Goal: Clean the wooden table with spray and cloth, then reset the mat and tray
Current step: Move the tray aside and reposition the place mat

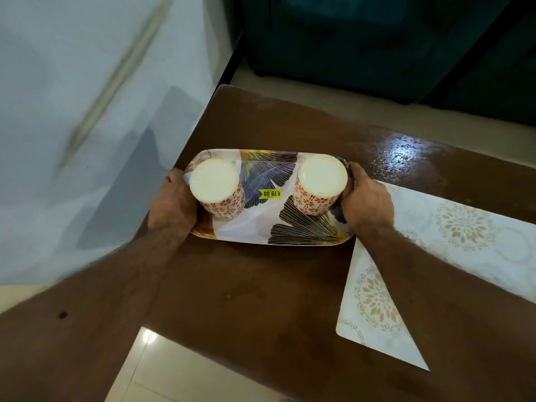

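On the wooden tabletop, near its far-left corner, the tray is held by its two short ends, and whether it rests on the wood or hangs just above it cannot be told. Two upturned cups stand on it, one near each end, and they are the main risk: they sit loose, so any tilt or a quick slide of the tray would likely topple one or send it off the rim. A second risk is the wet-looking sheen on the wood at the far right, where the tray could skid if set down there. The mat lies to the right, askew, with one corner of the tray just at its edge; dragging the tray across could push the mat further out of line. The left hand grips the left end with fingers curled over the rim, forearm reaching in from the lower left. The right hand clasps the right end, fingers wrapped round the edge close beside the nearer cup, forearm crossing above the mat.
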